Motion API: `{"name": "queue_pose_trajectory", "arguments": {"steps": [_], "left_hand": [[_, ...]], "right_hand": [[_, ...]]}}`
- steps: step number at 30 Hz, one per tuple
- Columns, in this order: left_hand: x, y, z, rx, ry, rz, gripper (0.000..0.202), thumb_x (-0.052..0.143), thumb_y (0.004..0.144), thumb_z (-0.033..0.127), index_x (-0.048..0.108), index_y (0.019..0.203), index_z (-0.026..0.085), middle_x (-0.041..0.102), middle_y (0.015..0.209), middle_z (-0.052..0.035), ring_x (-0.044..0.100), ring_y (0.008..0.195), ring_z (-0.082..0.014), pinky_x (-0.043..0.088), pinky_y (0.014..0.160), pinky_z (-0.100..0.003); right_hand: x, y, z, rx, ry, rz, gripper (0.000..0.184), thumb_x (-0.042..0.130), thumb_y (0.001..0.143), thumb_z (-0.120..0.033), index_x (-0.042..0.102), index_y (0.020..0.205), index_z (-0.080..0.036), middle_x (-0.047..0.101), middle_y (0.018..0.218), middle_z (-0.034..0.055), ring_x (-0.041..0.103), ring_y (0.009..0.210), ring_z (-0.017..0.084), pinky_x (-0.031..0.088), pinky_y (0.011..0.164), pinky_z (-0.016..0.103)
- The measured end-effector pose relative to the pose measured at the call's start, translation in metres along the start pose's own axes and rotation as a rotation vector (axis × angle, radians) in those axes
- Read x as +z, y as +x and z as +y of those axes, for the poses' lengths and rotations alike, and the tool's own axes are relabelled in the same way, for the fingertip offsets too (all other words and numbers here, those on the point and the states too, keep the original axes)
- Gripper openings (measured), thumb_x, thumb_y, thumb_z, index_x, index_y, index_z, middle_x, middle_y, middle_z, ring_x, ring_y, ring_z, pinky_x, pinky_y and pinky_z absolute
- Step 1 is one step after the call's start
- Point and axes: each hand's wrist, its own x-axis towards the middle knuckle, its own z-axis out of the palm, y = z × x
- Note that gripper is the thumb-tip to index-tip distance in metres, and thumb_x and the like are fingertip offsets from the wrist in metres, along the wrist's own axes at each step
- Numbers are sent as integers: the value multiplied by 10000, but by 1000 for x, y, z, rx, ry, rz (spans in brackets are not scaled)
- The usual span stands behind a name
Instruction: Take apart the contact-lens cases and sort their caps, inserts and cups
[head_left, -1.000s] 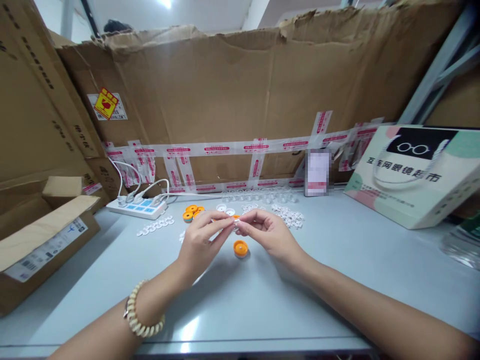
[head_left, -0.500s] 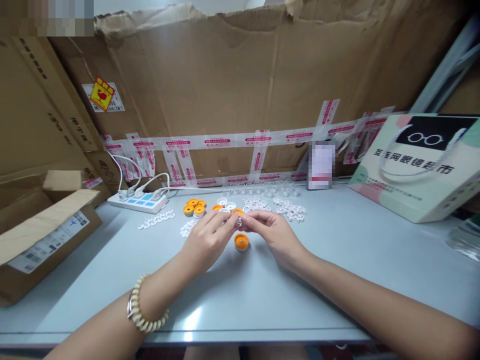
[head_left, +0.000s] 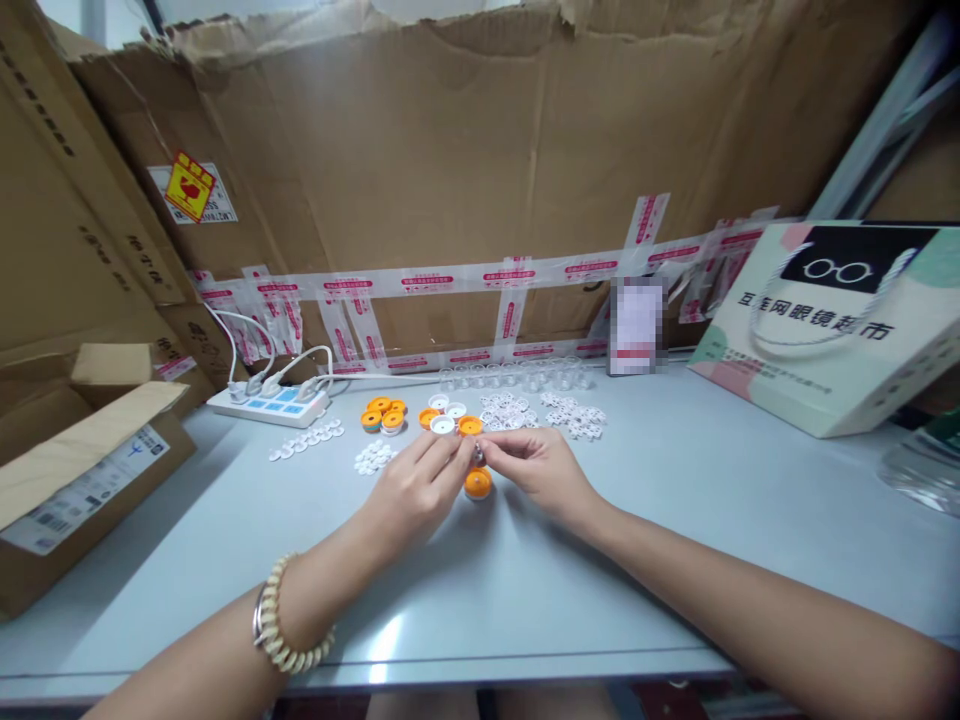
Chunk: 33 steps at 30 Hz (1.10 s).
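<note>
My left hand [head_left: 416, 488] and my right hand [head_left: 541, 466] meet fingertip to fingertip over the grey table [head_left: 675, 560], both pinched on a tiny dark-and-white part [head_left: 478, 456]. Directly below the fingers an orange round cap [head_left: 478, 483] sits on the table. Behind the hands lie more orange caps [head_left: 381, 415], two white caps [head_left: 442, 424] and scattered small white discs [head_left: 576, 419]. A beaded bracelet [head_left: 289, 625] circles my left wrist.
A white power strip [head_left: 268, 402] with plugged cables lies at the back left. An open cardboard box [head_left: 75, 480] stands at the left, a printed paper bag [head_left: 840, 320] at the right. A taped cardboard wall [head_left: 480, 200] closes the back. Clear small cups [head_left: 517, 378] line its foot.
Both hands have sunk slightly toward the table and now hover just above the orange cap, still pinching the tiny part. The camera view has tipped a little.
</note>
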Motion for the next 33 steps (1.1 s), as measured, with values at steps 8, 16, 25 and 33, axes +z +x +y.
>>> {"name": "queue_pose_trajectory", "arguments": {"steps": [8,16,25,33], "left_hand": [[0,0,-1,-15,-33,19,240,475,849,91,478,1087,114,625,870,-85,564,764,-168,491,683,-302],[-2,2,1,-77,-73,4,173,446,862,108,531,1010,131,638,845,-71,576,744,-158,485,682,-287],[4,3,-1,-196,-313,78,148,496,854,141,580,975,154,659,870,-71,598,779,-153,490,687,-287],[-2,6,-3,-229,-346,193,190,553,819,129,575,1003,171,658,887,-70,605,803,-163,498,716,-301]], "right_hand": [[0,2,-2,77,94,-12,249,657,660,-412,742,769,-204,722,744,39,657,790,227,492,795,384],[-1,5,5,157,176,-14,245,673,651,-387,733,766,-179,700,705,33,633,724,179,488,746,338],[1,7,0,433,328,-67,130,682,601,-217,666,715,-156,631,579,-19,593,558,94,478,635,251],[-19,21,3,215,103,78,232,710,591,-332,664,739,-160,657,693,20,594,623,136,466,644,290]]}}
